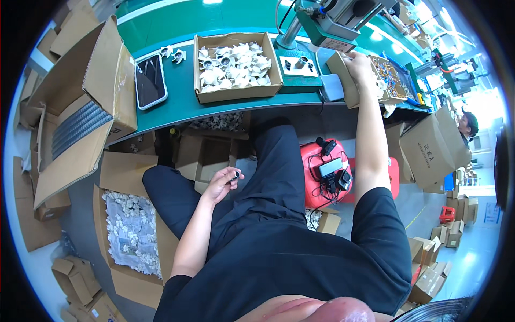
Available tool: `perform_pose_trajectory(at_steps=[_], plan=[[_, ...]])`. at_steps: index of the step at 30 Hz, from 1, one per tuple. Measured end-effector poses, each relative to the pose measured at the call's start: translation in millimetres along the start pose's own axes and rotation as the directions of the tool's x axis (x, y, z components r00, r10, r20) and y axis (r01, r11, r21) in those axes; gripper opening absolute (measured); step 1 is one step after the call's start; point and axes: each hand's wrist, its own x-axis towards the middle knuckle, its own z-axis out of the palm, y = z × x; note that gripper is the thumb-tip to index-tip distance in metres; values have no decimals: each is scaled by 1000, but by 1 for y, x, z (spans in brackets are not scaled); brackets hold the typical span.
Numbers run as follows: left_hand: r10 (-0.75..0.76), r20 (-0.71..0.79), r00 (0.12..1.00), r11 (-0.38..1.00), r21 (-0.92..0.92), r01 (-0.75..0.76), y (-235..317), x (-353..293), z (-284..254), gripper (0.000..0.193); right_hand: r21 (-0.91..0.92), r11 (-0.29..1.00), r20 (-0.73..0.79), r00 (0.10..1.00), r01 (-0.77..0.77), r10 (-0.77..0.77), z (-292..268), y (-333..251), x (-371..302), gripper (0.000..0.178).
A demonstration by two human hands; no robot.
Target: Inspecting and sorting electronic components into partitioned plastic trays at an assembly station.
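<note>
My left hand (220, 185) is above my lap, its fingers closed on a small dark metal cylinder (236, 175). My right arm stretches out to the bench, and my right hand (359, 68) is over a narrow cardboard box (343, 80) beside the press. Its fingers bend down at the box; their tips and anything in them are hidden. White finned plastic parts fill an open cardboard tray (201, 97) on the bench. Left of the tray lie two loose white finned parts (178, 56). Beneath the press head (332, 40) sits a metal fixture (300, 65).
A phone (151, 80) lies at the bench's left, beside a large open carton (99, 70). A grey flat box (332, 87) is at the front edge. Cables and small devices rest on a red stool (316, 188). An open carton (126, 290) of white parts stands on the floor.
</note>
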Motion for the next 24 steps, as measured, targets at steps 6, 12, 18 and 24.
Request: perform_pose_trajectory(at_steps=[6,12,18,24], plan=[[9,-22,1000,1000,-9,-9,-1,0,2,27,109,994,47,998,33,-38,7,17,13,39],[-12,-30,999,1000,9,13,0,-2,0,26,331,939,-222,975,97,-22,-14,9,8,36],[-27,-32,999,1000,-5,26,1,2,3,28,910,378,267,938,-169,-223,-18,-50,-41,30],[-26,-39,999,999,23,27,1,1,4,26,891,351,427,790,-287,-439,-4,-92,-65,34]])
